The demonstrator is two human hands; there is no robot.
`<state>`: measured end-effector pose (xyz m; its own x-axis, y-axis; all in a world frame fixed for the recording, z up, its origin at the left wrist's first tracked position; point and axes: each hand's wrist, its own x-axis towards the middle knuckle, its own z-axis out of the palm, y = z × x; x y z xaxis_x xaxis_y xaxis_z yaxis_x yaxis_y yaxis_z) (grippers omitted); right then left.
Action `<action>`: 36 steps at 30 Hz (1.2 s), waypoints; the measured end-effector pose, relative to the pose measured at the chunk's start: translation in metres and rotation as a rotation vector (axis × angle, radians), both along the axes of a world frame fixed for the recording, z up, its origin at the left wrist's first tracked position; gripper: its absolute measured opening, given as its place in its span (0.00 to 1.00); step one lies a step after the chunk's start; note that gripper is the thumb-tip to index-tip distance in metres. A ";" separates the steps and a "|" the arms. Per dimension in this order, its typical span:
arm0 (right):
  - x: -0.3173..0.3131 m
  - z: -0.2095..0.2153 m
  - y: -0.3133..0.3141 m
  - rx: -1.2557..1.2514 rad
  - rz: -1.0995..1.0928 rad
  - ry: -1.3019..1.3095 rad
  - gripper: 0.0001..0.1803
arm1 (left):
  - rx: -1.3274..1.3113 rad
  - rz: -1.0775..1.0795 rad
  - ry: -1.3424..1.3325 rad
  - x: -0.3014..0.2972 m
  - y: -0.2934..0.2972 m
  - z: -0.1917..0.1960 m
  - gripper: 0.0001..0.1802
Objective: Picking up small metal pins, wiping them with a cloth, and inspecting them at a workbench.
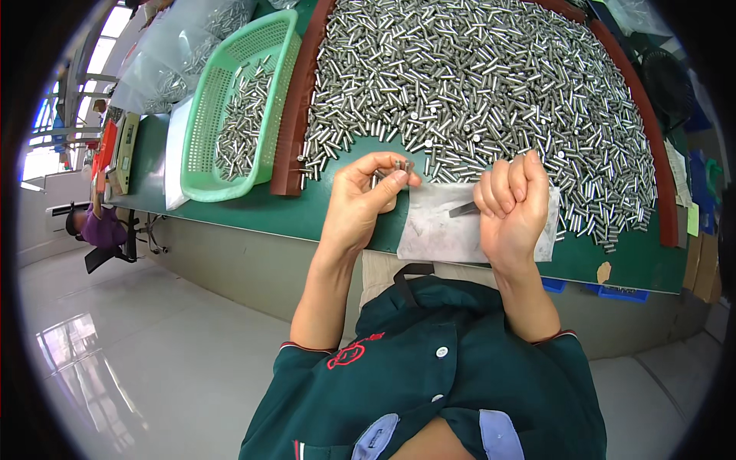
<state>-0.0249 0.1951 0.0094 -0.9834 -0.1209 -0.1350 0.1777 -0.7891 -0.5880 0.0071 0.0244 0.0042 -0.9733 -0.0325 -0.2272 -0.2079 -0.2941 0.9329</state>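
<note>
My left hand (359, 201) is closed, with a few short metal pins (403, 165) pinched between thumb and fingers. To its right, my right hand (517, 203) is curled in a fist around a flat dark grey strip (462, 210), whose end sticks out toward the left; I cannot make out what kind of tool it is. Both hands are at the near edge of the table, above or beside a smudged white cloth (429, 236). Just beyond them spreads a large heap of shiny metal pins (475, 84).
Red-brown rails (287, 165) border the heap on the left and right of the green table (245, 218). A green plastic basket (201, 130) holds more pins. Clear bags (172, 50) and a scale (123, 153) stand farther left. Another person (103, 228) sits in the background.
</note>
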 end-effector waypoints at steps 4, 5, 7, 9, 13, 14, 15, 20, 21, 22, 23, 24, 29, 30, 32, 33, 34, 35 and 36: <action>-0.002 -0.001 0.000 -0.014 0.003 0.008 0.22 | -0.161 -0.138 -0.077 0.007 0.004 0.013 0.06; -0.003 -0.001 0.001 -0.016 0.003 0.011 0.22 | -0.296 -0.174 -0.070 0.008 0.007 0.016 0.06; -0.003 -0.003 0.002 -0.020 -0.002 0.018 0.22 | -0.590 -0.265 0.053 0.012 0.013 0.011 0.06; -0.004 -0.002 0.003 0.013 -0.014 0.042 0.22 | -0.802 -0.347 -0.010 0.016 0.022 0.019 0.06; -0.003 -0.004 0.003 -0.018 -0.036 0.053 0.22 | -0.963 -0.329 0.247 0.020 0.035 0.019 0.06; -0.003 -0.004 0.004 -0.017 -0.042 0.049 0.22 | -0.960 -0.336 0.246 0.020 0.036 0.016 0.06; -0.003 -0.004 0.005 -0.009 -0.048 0.059 0.22 | -0.966 -0.275 0.269 0.018 0.036 0.013 0.06; 0.000 -0.003 0.003 0.046 -0.048 0.072 0.21 | -1.067 -0.255 0.296 0.019 0.041 0.009 0.05; 0.000 -0.003 0.003 0.044 -0.053 0.069 0.21 | -1.068 -0.261 0.297 0.019 0.042 0.009 0.05; 0.000 -0.003 0.004 0.049 -0.049 0.078 0.21 | -1.075 -0.262 0.281 0.019 0.042 0.009 0.05; 0.000 -0.004 0.004 0.054 -0.044 0.087 0.21 | -1.081 -0.262 0.264 0.019 0.042 0.008 0.05; 0.000 -0.004 0.004 0.045 -0.040 0.090 0.22 | -1.081 -0.271 0.267 0.019 0.042 0.006 0.05; 0.000 -0.005 0.004 0.068 -0.042 0.106 0.22 | -1.055 -0.250 0.257 0.018 0.040 0.003 0.04; 0.000 -0.005 0.004 0.065 -0.040 0.101 0.22 | -1.055 -0.254 0.258 0.018 0.040 0.003 0.04; 0.000 -0.005 0.004 0.061 -0.041 0.094 0.22 | -1.049 -0.245 0.227 0.018 0.041 0.004 0.05; 0.000 -0.005 0.003 0.063 -0.037 0.096 0.22 | -1.049 -0.249 0.227 0.018 0.042 0.004 0.05; 0.000 -0.005 0.004 0.064 -0.034 0.100 0.22 | -1.054 -0.241 0.235 0.018 0.042 0.004 0.05; 0.000 -0.005 0.004 0.064 -0.038 0.099 0.22 | -1.058 -0.234 0.242 0.018 0.042 0.004 0.04; 0.000 -0.004 0.004 0.067 -0.035 0.099 0.22 | -1.058 -0.237 0.243 0.018 0.043 0.004 0.04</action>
<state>-0.0248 0.1991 0.0057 -0.9958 -0.0806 -0.0438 0.0896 -0.7523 -0.6527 0.0254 0.0674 0.0077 -0.9954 0.0954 0.0024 0.0686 0.6972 0.7136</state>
